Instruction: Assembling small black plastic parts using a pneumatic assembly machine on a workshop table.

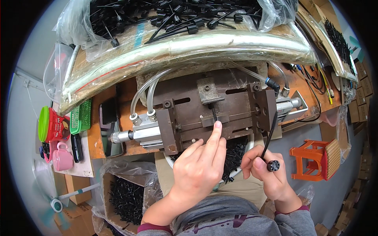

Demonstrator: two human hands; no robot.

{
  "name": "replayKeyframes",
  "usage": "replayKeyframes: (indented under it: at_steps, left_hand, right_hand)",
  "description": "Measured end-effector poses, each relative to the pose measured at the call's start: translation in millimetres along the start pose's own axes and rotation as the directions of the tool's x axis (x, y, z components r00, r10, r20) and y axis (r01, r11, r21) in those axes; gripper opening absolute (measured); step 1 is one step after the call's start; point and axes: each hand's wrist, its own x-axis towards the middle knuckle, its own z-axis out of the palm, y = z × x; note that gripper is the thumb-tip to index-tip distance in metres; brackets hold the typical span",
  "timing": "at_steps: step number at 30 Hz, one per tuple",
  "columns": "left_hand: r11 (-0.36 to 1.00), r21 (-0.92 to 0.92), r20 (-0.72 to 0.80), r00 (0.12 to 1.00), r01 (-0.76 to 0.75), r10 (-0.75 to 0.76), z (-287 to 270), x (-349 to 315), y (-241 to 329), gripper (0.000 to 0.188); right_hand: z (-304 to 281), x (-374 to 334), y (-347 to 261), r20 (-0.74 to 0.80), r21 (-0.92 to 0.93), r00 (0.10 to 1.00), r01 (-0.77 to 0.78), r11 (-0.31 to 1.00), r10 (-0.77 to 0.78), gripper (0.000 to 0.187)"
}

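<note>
My left hand [199, 169] lies over the front of a brown metal fixture [232, 102]. Its index finger is stretched out, the tip at the near end of a thin black rod [214, 113] that sticks out from under a metal block [208, 91]. The other fingers are loosely extended, holding nothing. To the right, my right hand [271, 181] pinches a black part with a long thin stem [271, 135] and a ribbed round head [273, 165]. The head faces me and the stem points up past the fixture's right end.
Air cylinders [147, 135] with clear hoses [145, 90] flank the fixture. Above is a padded tray edge [189, 45] holding many black stemmed parts [173, 23]. More black parts fill a box [128, 198] at lower left. An orange stool [311, 159] stands right; a phone [112, 133] lies left.
</note>
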Motion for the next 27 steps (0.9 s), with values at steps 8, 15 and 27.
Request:
replayKeyframes:
  at_steps: [8, 15, 27]
  left_hand:
    - [0.954, -0.300, -0.030, 0.999, -0.022, 0.014, -17, 2, -1, 0.031]
    - [0.825, -0.553, -0.154, 0.987, -0.116, 0.036, -8, -11, 9, 0.029]
    - [0.723, -0.662, 0.016, 0.969, 0.197, -0.248, -22, -15, 15, 0.040]
  right_hand:
    - [-1, -2, 0, -0.103, 0.026, 0.985, -0.139, 0.990, 0.141, 0.029]
    - [8, 5, 13, 0.114, -0.085, 0.992, 0.066, 0.994, -0.056, 0.033]
    - [22, 22, 24, -0.109, -0.372, 0.881, 0.393, 0.841, -0.460, 0.032]
